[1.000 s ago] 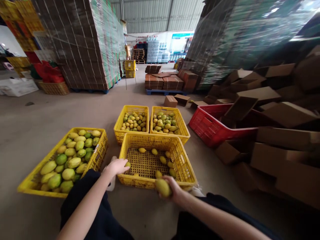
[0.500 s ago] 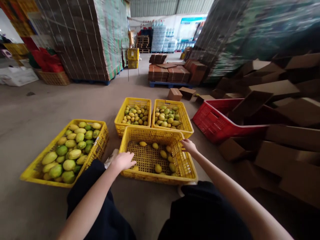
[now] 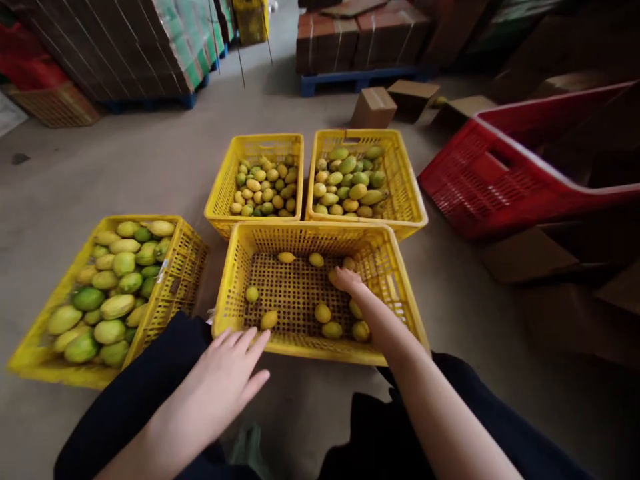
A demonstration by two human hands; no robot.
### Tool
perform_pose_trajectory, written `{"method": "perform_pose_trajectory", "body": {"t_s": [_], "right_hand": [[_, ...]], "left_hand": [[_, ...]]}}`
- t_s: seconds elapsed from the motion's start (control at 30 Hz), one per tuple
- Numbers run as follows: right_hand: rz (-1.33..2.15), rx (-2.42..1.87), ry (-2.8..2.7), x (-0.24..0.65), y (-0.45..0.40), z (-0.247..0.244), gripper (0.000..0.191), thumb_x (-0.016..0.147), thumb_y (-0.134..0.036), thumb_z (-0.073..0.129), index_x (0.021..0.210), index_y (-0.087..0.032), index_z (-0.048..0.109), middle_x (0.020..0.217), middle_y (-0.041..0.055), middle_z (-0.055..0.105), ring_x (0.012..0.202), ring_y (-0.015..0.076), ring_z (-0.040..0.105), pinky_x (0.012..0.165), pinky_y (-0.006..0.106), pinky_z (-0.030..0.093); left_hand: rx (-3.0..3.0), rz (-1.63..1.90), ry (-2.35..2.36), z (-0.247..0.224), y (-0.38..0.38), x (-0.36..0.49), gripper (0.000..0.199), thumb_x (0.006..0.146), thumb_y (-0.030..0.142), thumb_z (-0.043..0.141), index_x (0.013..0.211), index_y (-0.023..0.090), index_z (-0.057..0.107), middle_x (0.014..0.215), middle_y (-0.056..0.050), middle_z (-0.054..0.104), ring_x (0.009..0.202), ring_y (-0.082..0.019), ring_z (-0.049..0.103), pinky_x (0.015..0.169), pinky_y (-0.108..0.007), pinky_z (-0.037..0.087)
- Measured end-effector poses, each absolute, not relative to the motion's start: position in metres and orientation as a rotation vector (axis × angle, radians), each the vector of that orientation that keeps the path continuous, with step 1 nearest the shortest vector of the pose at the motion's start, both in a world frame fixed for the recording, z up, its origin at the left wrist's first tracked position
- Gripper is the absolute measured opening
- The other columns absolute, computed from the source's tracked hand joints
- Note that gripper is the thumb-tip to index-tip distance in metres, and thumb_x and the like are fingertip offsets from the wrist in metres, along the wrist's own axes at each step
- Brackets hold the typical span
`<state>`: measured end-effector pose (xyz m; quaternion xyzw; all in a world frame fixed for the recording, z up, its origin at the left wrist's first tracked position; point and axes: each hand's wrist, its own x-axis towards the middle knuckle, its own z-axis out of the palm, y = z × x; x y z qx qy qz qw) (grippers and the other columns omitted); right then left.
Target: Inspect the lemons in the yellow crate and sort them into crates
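Observation:
A wide yellow crate [image 3: 320,350] stands in front of me with several yellow lemons [image 3: 323,312] scattered on its perforated floor. My right hand [image 3: 346,280] reaches down inside it, fingers curled at a lemon [image 3: 333,275] right of the middle; the fingers partly cover that fruit. Palm down, my left hand [image 3: 233,367] hovers at the crate's near left rim, fingers spread and holding nothing. Left of my knee is another yellow crate [image 3: 187,257], full of larger-looking green and yellow fruit [image 3: 117,307].
Beyond the wide crate stand two yellow crates [image 3: 220,193] [image 3: 413,193] with smaller-looking fruit. A red crate [image 3: 480,173] and cardboard boxes [image 3: 530,257] crowd the right. Farther off are small cartons [image 3: 374,108], a blue pallet [image 3: 350,81] with stacked cardboard and a wrapped stack [image 3: 125,47].
My right hand has left the right rim and gone down among the lemons. My left hand has come back toward me, off the left side. The view has tilted down; lemons lie differently.

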<state>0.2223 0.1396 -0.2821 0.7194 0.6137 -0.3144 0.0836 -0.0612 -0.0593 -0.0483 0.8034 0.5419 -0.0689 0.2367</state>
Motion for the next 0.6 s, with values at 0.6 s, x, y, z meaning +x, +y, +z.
{"method": "perform_pose_trajectory", "body": {"t_s": [0.6], "right_hand": [[-1.189, 2.295, 1.76, 0.209, 0.13, -0.261, 0.041, 0.065, -0.026, 0.075, 0.1, -0.009, 0.062, 0.104, 0.0201, 0.065, 0.104, 0.0349, 0.06, 0.083, 0.04, 0.049]], "left_hand": [[2.016, -0.294, 1.521, -0.055, -0.049, -0.061, 0.047, 0.089, 0.042, 0.044, 0.131, 0.022, 0.051, 0.128, -0.013, 0.058, 0.123, -0.031, 0.05, 0.106, -0.045, 0.031]]}}
